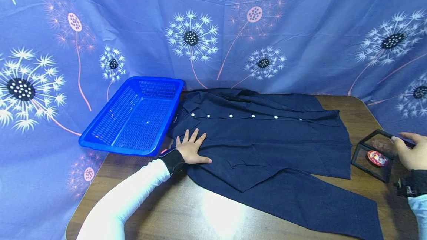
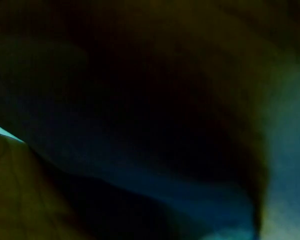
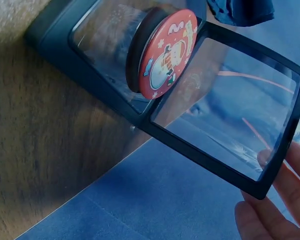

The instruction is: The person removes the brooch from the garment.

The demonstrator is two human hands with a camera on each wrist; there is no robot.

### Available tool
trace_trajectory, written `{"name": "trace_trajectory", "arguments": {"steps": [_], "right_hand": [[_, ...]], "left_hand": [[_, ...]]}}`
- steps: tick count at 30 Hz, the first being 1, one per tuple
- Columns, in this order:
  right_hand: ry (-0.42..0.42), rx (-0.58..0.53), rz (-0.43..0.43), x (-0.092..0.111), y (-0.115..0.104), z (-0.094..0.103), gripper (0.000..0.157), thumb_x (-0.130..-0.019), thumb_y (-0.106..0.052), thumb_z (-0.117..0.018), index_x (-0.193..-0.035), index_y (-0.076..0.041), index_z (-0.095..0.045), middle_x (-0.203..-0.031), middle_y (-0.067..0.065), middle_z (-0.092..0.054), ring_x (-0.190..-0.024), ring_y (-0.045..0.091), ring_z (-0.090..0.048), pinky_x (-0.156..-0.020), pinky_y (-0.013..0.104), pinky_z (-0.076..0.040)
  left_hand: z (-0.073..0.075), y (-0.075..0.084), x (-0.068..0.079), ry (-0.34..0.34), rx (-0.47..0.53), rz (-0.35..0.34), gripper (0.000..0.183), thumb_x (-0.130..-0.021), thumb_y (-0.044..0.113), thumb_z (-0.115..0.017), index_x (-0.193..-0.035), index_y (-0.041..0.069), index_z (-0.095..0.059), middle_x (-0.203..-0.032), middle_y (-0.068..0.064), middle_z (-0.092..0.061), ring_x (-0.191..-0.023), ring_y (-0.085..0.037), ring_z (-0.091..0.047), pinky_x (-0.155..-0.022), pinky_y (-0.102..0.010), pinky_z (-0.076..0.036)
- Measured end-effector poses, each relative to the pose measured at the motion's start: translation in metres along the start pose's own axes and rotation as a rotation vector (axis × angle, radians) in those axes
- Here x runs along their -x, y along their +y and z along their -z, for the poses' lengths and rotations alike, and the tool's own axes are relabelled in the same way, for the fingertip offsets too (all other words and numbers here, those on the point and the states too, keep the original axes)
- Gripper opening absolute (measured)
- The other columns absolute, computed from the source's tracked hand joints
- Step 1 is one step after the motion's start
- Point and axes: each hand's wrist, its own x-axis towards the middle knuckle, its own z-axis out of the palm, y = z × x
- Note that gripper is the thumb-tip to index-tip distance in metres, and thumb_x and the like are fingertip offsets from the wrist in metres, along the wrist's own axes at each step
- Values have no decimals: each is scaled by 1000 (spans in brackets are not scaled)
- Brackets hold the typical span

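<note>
A dark navy shirt point(image 1: 267, 136) with white buttons lies spread on the table, one sleeve reaching toward the near right. My left hand point(image 1: 191, 152) rests on the shirt near its collar, fingers spread. The left wrist view is too dark to make out the hand. At the table's right side, my right hand point(image 1: 413, 153) pinches the edge of one half of a black-framed clear display case point(image 3: 205, 162). The case stands unfolded, its two see-through panels at an angle. A round red badge point(image 3: 170, 57) with a cartoon print sits against the other panel.
A blue plastic basket point(image 1: 154, 121) stands at the back left, close to the shirt's collar. The wooden table point(image 1: 150, 203) has its right edge near the display case. A blue dandelion-print cloth point(image 1: 220, 29) hangs behind and beside the table.
</note>
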Motion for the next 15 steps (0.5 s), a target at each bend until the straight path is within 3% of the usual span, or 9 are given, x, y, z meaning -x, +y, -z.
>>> {"name": "trace_trajectory", "arguments": {"steps": [2,6,8,9,11,13,15], "right_hand": [[-1,-14,15,-1,1,-1,39,-96,-7,-44,-126,17,-50,-135,41,-44,-132,53,-39,-115,58,-27],[-1,-4,62,-3,2,-2,37,-96,-7,-45,-122,18,-53,-129,40,-49,-125,54,-44,-113,54,-31],[-1,-18,82,-4,3,-2,36,-96,-9,-47,-119,17,-55,-114,10,-68,-113,28,-60,-106,34,-39],[2,-47,97,-5,4,-2,31,-95,-9,-49,-114,12,-62,-103,-9,-70,-103,12,-62,-100,23,-39],[2,-108,129,-6,7,-2,22,-94,-9,-51,-98,-11,-73,-82,-42,-51,-85,-15,-49,-83,8,-33],[7,-181,154,-8,11,-2,37,-93,-7,-54,-83,-42,-63,-76,-56,-21,-74,-28,-25,-68,3,-20],[2,-231,182,-9,14,-3,58,-92,-5,-55,-79,-60,-41,-74,-57,-24,-72,-29,-27,-66,2,-20]], "left_hand": [[-1,0,0,2,1,1,102,-78,70,-63,-157,25,-19,-166,-12,-4,-150,-47,3,-112,-75,-5],[0,0,0,5,-5,3,102,-77,71,-63,-157,25,-19,-166,-12,-4,-150,-47,3,-112,-75,-5],[0,0,1,4,-7,3,102,-78,71,-63,-157,26,-19,-166,-11,-3,-150,-47,4,-112,-74,-5],[0,0,1,3,-7,2,102,-78,71,-63,-157,26,-19,-166,-11,-3,-150,-47,4,-112,-75,-4],[0,0,0,3,-5,0,102,-78,71,-63,-157,25,-19,-166,-11,-3,-150,-47,4,-112,-75,-4],[0,0,0,3,-3,-3,102,-78,71,-63,-157,25,-19,-166,-12,-3,-150,-48,3,-112,-75,-5],[0,0,-1,2,-3,-4,102,-78,71,-63,-157,25,-19,-166,-12,-3,-150,-48,3,-112,-75,-5]]}}
